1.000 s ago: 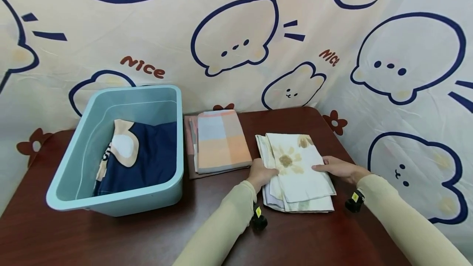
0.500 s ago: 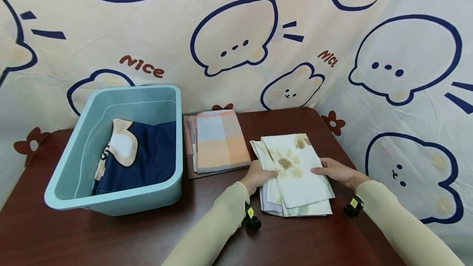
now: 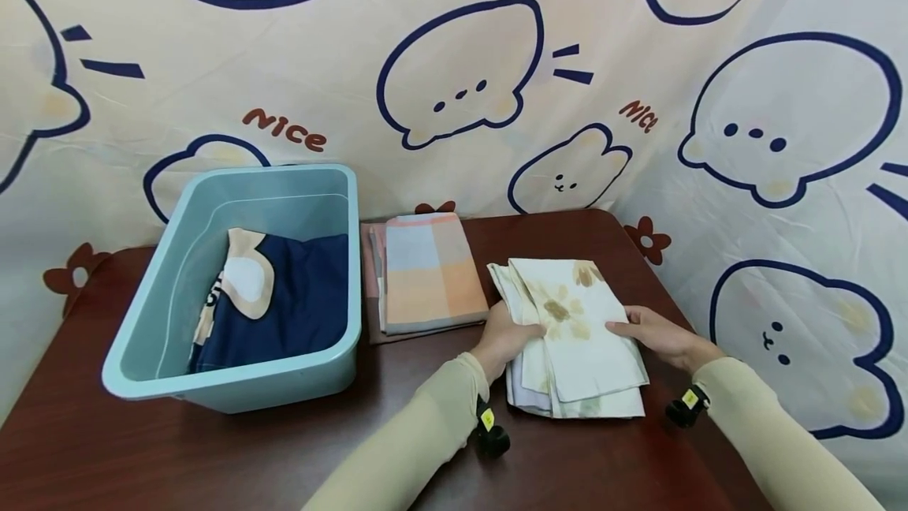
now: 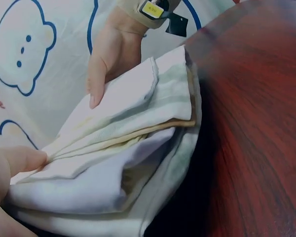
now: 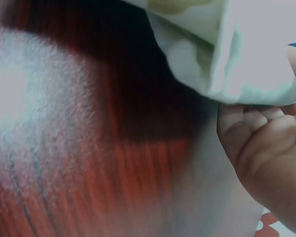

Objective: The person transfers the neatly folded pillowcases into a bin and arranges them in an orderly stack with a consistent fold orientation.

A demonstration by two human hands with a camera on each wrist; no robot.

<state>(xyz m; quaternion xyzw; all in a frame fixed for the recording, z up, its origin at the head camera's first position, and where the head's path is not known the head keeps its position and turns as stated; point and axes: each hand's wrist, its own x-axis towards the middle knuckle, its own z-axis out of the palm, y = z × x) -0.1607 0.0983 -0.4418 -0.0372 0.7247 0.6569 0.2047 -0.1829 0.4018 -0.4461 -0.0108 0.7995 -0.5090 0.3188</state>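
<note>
Folded floral cloth (image 3: 585,337), matt and creased, between the fingers of the left hand (image 3: 502,344) and right hand (image 3: 661,335). Below the fingers, a glossy tabletop (image 3: 234,456) with wood-like grain; to their left, matt checked cloth (image 3: 433,274) and, farther left, a smooth plastic tub (image 3: 284,389). Beyond the fingertips, a lightly wrinkled, fabric-like wall covering (image 3: 319,77).
</note>
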